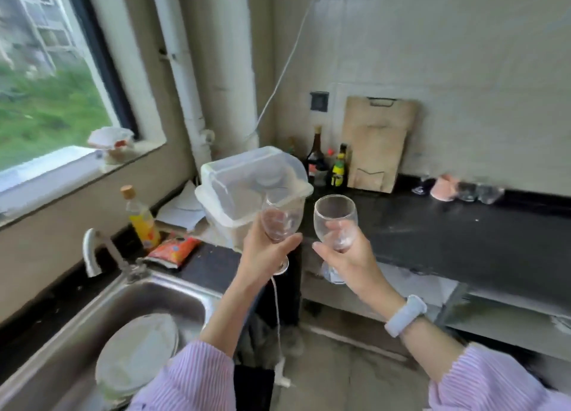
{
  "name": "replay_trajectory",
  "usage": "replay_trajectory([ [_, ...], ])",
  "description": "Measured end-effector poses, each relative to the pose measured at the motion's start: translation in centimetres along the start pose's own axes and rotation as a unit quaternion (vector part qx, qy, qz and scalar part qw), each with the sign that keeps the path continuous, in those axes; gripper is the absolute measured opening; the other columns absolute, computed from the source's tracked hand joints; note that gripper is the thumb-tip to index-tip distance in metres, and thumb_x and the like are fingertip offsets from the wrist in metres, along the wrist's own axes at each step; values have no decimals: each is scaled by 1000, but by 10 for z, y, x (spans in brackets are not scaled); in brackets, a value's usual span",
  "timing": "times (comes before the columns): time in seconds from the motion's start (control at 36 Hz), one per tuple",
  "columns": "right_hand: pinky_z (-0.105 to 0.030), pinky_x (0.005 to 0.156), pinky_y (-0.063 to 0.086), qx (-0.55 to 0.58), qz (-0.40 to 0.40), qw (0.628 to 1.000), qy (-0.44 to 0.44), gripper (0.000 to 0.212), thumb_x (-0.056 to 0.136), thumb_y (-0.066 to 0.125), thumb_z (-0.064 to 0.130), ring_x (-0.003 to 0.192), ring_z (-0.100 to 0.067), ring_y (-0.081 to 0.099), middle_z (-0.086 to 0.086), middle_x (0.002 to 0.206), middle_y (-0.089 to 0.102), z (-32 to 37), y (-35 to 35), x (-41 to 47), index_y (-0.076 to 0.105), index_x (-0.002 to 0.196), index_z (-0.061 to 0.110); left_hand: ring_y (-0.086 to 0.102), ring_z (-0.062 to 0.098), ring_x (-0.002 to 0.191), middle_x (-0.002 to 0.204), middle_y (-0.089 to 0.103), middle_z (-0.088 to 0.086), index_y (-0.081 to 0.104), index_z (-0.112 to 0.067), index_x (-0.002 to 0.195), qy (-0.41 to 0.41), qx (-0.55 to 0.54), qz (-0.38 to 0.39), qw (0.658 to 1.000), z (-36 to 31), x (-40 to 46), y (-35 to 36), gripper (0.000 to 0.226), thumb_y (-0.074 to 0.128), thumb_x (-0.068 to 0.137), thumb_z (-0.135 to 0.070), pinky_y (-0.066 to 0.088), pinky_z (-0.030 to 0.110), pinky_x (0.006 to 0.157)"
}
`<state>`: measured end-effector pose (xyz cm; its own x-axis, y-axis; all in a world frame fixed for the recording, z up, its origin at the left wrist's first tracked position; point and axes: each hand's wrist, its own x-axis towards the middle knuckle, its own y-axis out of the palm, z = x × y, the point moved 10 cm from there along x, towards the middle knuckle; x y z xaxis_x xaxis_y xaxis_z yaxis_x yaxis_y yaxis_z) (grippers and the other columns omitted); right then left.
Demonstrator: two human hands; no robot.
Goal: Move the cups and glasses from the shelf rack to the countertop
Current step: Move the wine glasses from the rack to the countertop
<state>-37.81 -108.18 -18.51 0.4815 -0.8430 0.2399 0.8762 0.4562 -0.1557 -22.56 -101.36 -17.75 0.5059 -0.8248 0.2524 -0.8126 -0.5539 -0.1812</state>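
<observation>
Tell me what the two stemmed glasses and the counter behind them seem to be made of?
Both wine glasses, the left one and the right one, look like clear glass: the fingers show through the bowls. The countertop looks like dark polished stone, black with pale streaks; it could be laminate.

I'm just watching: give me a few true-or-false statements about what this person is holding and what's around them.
1. Each hand holds a wine glass. True: left hand holds the left wine glass, right hand holds the right wine glass.
2. Both glasses are full of red wine. False: they look empty.
3. A watch band is on the left wrist. False: right wrist.
4. A cutting board leans against the wall. True.
5. The sink is right of the hands. False: left.
</observation>
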Motion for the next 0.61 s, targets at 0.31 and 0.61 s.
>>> replay_trajectory([
  [0.31, -4, 64, 43, -38, -154, 987, 23, 34, 77, 71, 11, 69, 12, 57, 8, 84, 59, -64, -175, 93, 52, 103, 22, 63, 6, 90, 99, 65, -7, 53, -34, 98, 36, -20, 143, 989, 8, 135, 206, 37, 77, 71, -26, 50, 26, 81],
  [0.61, -13, 60, 42, -61, -235, 967, 75, 35, 78, 69, 7, 56, 6, 56, 3, 74, 56, -126, -306, 183, 52, 109, 11, 60, 5, 90, 98, 62, -9, 54, -21, 110, 14, -36, 222, 974, 30, 261, 357, 43, 75, 73, -26, 44, 21, 76],
])
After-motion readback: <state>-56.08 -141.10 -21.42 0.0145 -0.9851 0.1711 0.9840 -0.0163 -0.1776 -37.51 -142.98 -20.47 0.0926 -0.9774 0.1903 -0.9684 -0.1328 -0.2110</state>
